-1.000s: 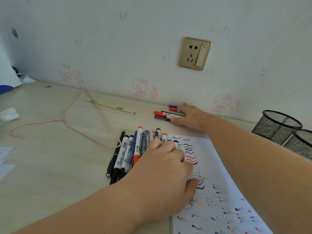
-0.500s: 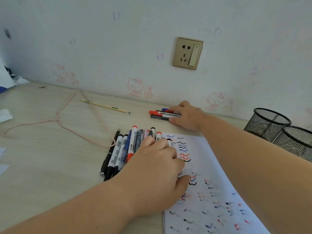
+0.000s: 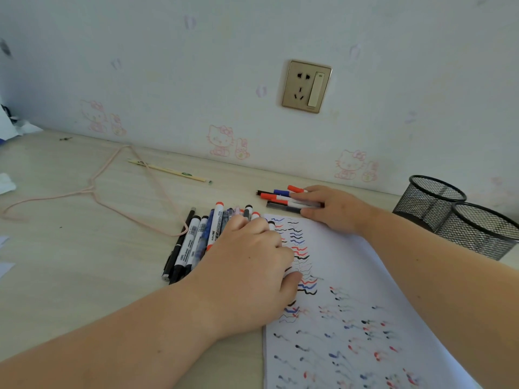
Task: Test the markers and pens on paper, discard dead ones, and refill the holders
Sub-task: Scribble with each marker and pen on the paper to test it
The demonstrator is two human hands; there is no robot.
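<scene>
A pile of several markers and pens (image 3: 193,242) lies on the desk left of the test paper (image 3: 351,276), which is covered in red, blue and black squiggles. My left hand (image 3: 252,262) lies over the right part of the pile, fingers curled round the markers and thumb on the paper. Near the wall lies a small group of markers (image 3: 275,196) with red, blue and black caps. My right hand (image 3: 334,209) grips their right ends between fingers and thumb. Two empty black mesh holders (image 3: 429,203) (image 3: 483,228) stand at the right.
A pencil (image 3: 168,172) and a loop of pink cord (image 3: 98,192) lie at the back left of the desk. White paper scraps (image 3: 5,183) sit at the left edge. A wall socket (image 3: 306,86) is above the desk.
My right hand has gone from lying flat on the small group of markers to curling round them and gathering them together. My left hand has stayed on the pile.
</scene>
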